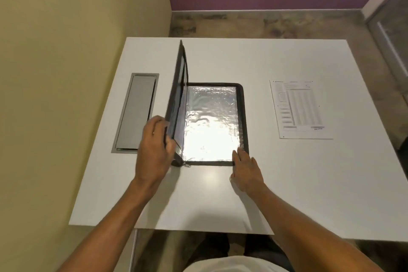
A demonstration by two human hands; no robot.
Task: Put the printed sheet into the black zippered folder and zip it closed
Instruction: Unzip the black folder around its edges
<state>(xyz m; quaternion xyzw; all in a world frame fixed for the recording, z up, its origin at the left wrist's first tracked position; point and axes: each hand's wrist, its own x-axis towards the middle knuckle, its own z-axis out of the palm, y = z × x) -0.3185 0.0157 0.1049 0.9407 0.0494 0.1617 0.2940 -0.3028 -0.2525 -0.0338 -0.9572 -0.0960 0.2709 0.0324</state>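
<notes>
The black zippered folder (242, 117) lies unzipped in the middle of the white table (287, 183). Its right half rests flat and shows a shiny clear plastic sleeve. Its cover (176, 95) stands nearly upright on the left. My left hand (154, 148) grips the cover's near edge. My right hand (245, 168) presses flat on the folder's near right corner, fingers spread. The zipper pull (187, 164) lies by the near left corner. The printed sheet (300, 109) lies flat on the table to the right, apart from the folder.
A grey recessed cable hatch (135, 112) is set into the table left of the folder. A yellow wall runs close along the left side. The table's near edge is just in front of my body.
</notes>
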